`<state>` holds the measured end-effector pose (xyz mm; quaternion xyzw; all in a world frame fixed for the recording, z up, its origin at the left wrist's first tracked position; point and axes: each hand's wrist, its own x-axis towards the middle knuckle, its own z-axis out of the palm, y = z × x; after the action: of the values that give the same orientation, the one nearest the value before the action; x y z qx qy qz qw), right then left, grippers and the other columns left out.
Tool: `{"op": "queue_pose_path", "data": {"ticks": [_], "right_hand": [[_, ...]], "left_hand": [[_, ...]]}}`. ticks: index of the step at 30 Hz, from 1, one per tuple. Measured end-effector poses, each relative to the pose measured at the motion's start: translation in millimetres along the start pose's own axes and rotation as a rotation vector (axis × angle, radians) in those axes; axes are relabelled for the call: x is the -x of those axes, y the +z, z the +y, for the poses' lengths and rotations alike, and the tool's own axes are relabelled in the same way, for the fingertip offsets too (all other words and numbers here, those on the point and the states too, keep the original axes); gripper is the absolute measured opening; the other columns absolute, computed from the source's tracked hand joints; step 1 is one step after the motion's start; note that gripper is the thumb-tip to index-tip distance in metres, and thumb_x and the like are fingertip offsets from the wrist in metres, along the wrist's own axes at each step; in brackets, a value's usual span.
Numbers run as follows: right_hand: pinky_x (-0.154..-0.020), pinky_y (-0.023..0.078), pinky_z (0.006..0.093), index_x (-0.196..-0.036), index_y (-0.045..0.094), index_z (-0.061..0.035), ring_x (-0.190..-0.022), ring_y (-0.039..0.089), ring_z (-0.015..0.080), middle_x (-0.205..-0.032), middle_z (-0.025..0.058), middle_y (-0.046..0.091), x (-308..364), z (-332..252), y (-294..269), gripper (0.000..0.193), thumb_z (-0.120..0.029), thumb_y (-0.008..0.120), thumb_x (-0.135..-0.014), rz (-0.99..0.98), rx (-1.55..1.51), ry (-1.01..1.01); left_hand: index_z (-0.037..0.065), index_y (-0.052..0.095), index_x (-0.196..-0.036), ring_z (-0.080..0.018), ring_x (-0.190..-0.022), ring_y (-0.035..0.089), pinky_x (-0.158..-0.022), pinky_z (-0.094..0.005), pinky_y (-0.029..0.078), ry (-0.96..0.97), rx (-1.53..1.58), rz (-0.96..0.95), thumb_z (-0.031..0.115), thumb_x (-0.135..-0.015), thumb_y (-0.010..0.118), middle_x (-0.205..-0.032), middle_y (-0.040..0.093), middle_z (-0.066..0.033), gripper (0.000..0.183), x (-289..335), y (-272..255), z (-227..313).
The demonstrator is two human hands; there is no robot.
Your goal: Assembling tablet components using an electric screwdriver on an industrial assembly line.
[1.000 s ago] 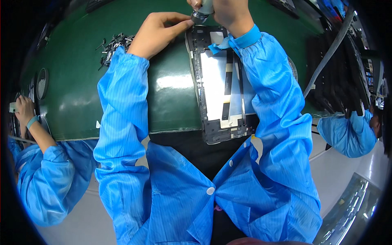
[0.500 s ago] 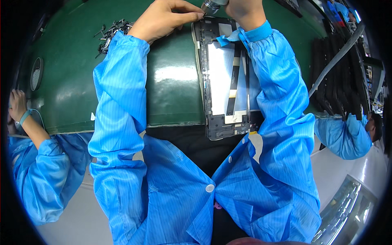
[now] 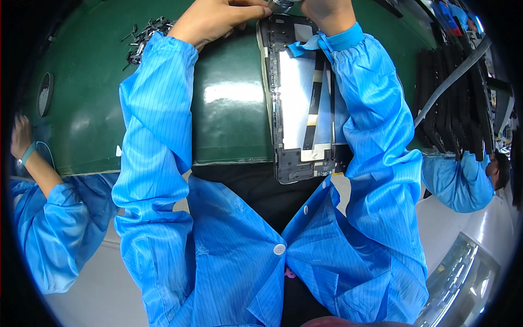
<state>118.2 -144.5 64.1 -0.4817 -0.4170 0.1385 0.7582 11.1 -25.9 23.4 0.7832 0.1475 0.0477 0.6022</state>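
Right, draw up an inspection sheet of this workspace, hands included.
Surface: green tabletop, shiny with glare.
Job's things: flat dark-framed device, near end overhanging the table edge; metallic tool at its far end, mostly cut off by the picture.
Clutter: heap of small dark parts at upper left; round dish at far left.
Hands: left hand, thumb by the tool's tip; right hand, fingers out of view.
Cables: thin cord by another person's wristband.
Surroundings: row of dark panels at right; people in blue sleeves both sides.
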Motion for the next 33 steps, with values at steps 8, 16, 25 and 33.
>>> {"op": "queue_pose_path", "data": {"ticks": [8,16,25,33], "right_hand": [[-0.039,0.043,0.0276,-0.088,0.066,0.0066,-0.043,0.052,0.0147,-0.070,0.0117,0.066,-12,-16,-6,0.024,-0.016,0.059,-0.092,0.001,0.011,0.010],[-0.041,0.044,0.0265,-0.092,0.061,0.0053,-0.043,0.050,0.0139,-0.069,0.0118,0.063,-20,-41,-7,0.024,-0.018,0.056,-0.094,0.107,-0.115,-0.014],[-0.043,0.046,0.0276,-0.094,0.062,0.0077,-0.045,0.053,0.0147,-0.079,0.0142,0.068,-16,-39,-13,0.022,-0.013,0.056,-0.094,0.074,-0.209,-0.007],[-0.043,0.046,0.0271,-0.093,0.063,0.0082,-0.044,0.053,0.0146,-0.077,0.0136,0.067,-15,-40,-9,0.024,-0.015,0.056,-0.094,0.071,-0.163,-0.030]], "left_hand": [[0.008,0.075,-0.110,-0.0028,-0.055,0.043,-0.047,-0.0210,0.031,0.200,-0.128,0.106,0.023,-0.091,0.071,-0.071,0.061,0.0032,0.024,-3,4,-20],[0.000,0.071,-0.099,-0.0037,-0.068,0.056,-0.060,-0.0198,0.046,0.379,0.088,0.346,0.019,-0.086,0.078,-0.089,0.069,-0.0006,0.024,11,18,1],[0.000,0.071,-0.098,-0.0039,-0.073,0.055,-0.064,-0.0184,0.044,0.404,-0.012,0.267,0.007,-0.082,0.080,-0.091,0.065,0.0002,0.020,14,33,-1],[-0.003,0.071,-0.099,-0.0068,-0.077,0.060,-0.066,-0.0203,0.046,0.434,0.124,0.237,0.003,-0.088,0.074,-0.097,0.067,-0.0037,0.013,15,33,-1]]}}
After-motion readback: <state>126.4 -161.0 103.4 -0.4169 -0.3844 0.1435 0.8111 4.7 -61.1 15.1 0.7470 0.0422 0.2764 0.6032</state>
